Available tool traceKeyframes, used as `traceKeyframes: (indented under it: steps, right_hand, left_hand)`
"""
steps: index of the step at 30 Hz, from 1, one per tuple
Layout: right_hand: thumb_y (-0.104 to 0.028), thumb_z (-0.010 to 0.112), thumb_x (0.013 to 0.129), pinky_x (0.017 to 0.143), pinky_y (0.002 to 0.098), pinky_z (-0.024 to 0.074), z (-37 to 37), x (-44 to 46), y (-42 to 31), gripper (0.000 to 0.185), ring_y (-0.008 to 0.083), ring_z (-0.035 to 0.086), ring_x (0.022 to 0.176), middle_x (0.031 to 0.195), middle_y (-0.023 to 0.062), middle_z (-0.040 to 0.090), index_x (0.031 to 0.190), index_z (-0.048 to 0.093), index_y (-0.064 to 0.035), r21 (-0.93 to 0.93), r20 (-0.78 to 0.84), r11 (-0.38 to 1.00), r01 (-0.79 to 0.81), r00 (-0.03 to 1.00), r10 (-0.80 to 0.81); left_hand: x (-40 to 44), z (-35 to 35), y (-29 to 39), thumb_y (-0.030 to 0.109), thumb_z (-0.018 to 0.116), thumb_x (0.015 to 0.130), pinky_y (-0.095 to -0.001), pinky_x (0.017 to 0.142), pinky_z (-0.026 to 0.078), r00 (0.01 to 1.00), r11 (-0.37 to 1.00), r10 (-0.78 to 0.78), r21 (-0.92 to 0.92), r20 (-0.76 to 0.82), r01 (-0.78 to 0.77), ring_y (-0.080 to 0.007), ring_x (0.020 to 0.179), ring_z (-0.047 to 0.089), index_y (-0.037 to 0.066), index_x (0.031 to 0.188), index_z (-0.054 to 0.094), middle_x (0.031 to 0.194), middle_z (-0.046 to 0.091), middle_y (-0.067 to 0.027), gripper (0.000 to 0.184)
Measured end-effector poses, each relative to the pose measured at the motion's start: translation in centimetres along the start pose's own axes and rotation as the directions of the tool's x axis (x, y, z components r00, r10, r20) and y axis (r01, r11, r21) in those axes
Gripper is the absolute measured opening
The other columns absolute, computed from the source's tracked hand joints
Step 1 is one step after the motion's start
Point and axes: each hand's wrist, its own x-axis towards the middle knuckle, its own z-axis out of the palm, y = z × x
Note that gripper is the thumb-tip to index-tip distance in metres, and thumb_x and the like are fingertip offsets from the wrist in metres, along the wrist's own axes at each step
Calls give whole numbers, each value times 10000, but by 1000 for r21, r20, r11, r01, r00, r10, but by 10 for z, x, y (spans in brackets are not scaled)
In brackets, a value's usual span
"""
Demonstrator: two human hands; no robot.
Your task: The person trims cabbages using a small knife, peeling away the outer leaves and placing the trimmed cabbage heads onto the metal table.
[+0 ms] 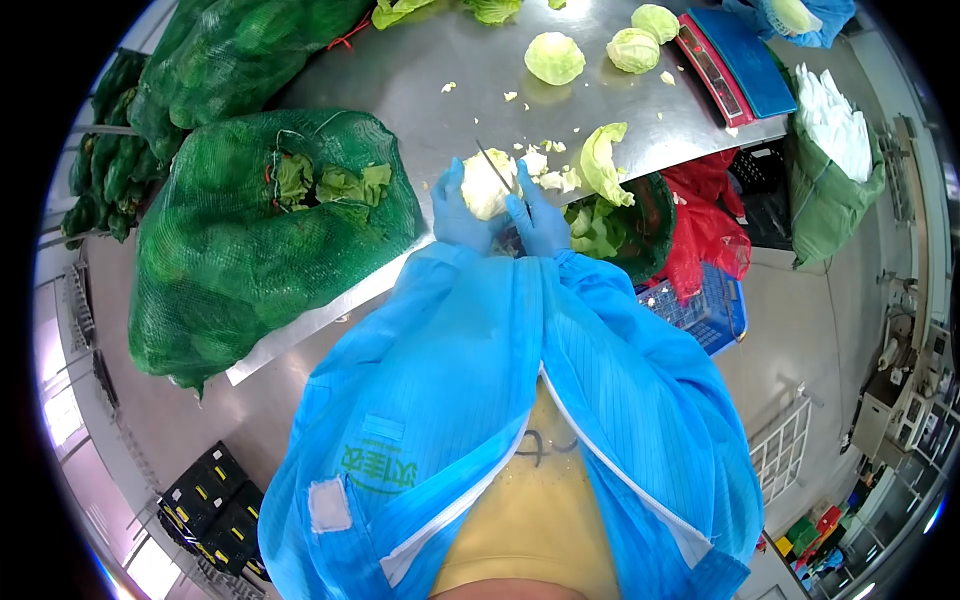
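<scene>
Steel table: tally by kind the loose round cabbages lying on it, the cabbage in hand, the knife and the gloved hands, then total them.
Loose round cabbages: 3
Held cabbage: 1
Knife: 1
Gloved hands: 2
Total: 7

In front of me stretches a flat, silvery metal table (430, 90). On its left lies a bulging green mesh sack (280, 250); on its far side, three round, pale-green cabbages (555, 59) sit left of a flat, rectangular red-and-blue scale (742, 62). A crumpled red plastic bag (708, 225) is to my right.
</scene>
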Motion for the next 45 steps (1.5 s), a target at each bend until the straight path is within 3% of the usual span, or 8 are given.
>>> traceKeyframes:
  steps: [22,25,30,34,37,42,44,45]
  right_hand:
    - [-566,342,892,723,465,482,-11,2,-5,540,372,611,857,945,180,639,1335,405,-265,-256,8,959,-121,992,127]
    - [-559,362,891,742,446,482,-8,-1,-6,533,374,610,863,950,187,638,1326,425,-257,-200,-4,958,-205,978,209]
    - [-524,401,899,859,367,448,13,2,19,554,342,574,1022,1138,205,579,1334,426,-182,314,-74,927,-206,968,241]
    - [-501,407,908,889,346,430,18,6,20,568,315,558,1068,1195,199,552,1348,403,-142,420,-91,892,-164,971,221]
    - [-505,457,888,896,341,425,4,8,11,613,298,552,1074,1193,199,553,1354,389,-113,328,-33,910,-253,960,279]
    - [-506,668,742,841,345,447,-1,29,16,772,273,586,975,1057,182,606,1337,410,-87,316,-192,948,47,981,15]
    - [-489,709,705,801,345,456,-7,44,17,779,241,599,925,985,141,629,1290,451,-44,98,-244,993,60,969,-34]
    - [-495,711,699,792,350,456,-11,54,18,770,236,597,931,988,131,628,1267,470,-36,187,-46,982,10,999,-1]
  left_hand:
    - [1,-1,14,300,898,454,-420,943,418,999,984,50,172,-8,-48,-348,1119,437,134,1376,275,1233,361,-189,1125]
    - [1,-3,16,295,902,445,-431,934,420,999,985,50,163,20,-53,-358,1126,429,160,1383,267,1240,355,-198,1141]
    - [-3,-4,11,342,878,476,-434,960,393,998,986,26,164,54,-35,-377,1186,369,145,1391,268,1305,305,-218,1117]
    - [-5,-5,6,383,858,511,-424,980,379,996,995,17,96,88,-26,-390,1234,324,129,1396,268,1350,261,-238,1093]
    - [-5,-5,4,359,865,502,-412,983,384,996,993,80,86,34,-83,-388,1228,340,128,1392,267,1338,276,-237,1097]
    - [-6,-6,7,345,891,420,-434,978,385,994,988,106,116,-3,-105,-374,1189,379,117,1376,272,1281,339,-212,1162]
    - [-5,-6,5,350,877,452,-422,978,387,996,992,94,89,10,-95,-385,1210,365,129,1386,268,1307,313,-231,1137]
    - [-5,-6,5,343,875,458,-427,979,385,997,995,74,66,14,-75,-385,1206,368,126,1383,272,1301,319,-227,1126]
